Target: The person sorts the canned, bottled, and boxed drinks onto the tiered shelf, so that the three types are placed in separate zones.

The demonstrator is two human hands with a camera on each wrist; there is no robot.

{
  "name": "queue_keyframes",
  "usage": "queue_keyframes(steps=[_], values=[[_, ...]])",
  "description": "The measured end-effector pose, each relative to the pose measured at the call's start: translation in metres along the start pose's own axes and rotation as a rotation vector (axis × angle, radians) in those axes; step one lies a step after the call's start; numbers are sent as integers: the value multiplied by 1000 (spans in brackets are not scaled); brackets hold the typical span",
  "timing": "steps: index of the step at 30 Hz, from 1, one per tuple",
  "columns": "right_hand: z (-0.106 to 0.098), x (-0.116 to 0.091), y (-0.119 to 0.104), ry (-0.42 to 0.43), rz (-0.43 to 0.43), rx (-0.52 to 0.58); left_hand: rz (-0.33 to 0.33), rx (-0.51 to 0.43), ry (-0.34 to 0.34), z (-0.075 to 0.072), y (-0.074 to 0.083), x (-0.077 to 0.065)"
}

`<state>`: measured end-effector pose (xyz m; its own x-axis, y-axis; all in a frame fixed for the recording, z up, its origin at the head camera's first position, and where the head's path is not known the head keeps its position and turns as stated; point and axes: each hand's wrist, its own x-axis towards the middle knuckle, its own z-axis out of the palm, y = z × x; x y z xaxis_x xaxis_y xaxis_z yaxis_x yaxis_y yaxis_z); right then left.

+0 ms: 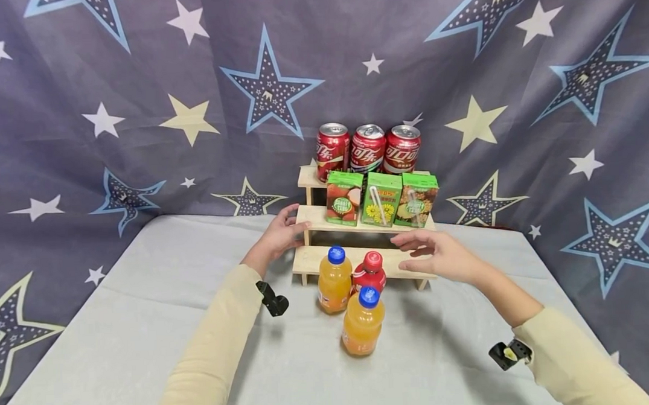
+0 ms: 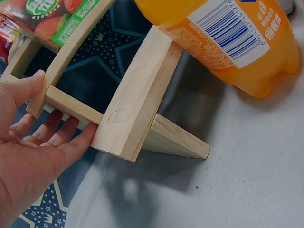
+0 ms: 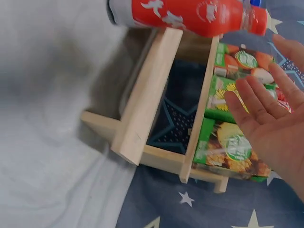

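Observation:
My left hand (image 1: 279, 236) holds the left end of a three-tier wooden display shelf (image 1: 313, 260) at its middle step. In the left wrist view the thumb lies on that step's end and the fingers (image 2: 59, 135) reach underneath. Off the shelf's right side, my right hand (image 1: 441, 255) hovers with loosely extended fingers and nothing in them. Three green-topped juice boxes (image 1: 381, 200) stand in a row on the middle step, and three red cola cans (image 1: 368, 149) line the top one. The lowest step carries no drinks.
Two orange drink bottles with blue caps, one farther back (image 1: 335, 283) and one nearer (image 1: 362, 324), stand before the shelf. Between them is a red-capped bottle (image 1: 370, 272), partly hidden. A star-patterned curtain (image 1: 152, 113) hangs behind the pale tablecloth (image 1: 118, 332).

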<state>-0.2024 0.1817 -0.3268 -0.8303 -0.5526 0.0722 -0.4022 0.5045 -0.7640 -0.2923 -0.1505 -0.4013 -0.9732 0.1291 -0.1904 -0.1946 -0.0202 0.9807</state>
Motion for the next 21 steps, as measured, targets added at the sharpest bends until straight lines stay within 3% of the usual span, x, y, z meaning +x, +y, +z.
queue_keyframes(steps=[7, 21], values=[[9, -12, -2, -21, -51, 15, 2, 3, -1, 0, 2, 0], [37, -22, -11, -167, -86, 112, -12, 23, 9, 1, 2, 0]])
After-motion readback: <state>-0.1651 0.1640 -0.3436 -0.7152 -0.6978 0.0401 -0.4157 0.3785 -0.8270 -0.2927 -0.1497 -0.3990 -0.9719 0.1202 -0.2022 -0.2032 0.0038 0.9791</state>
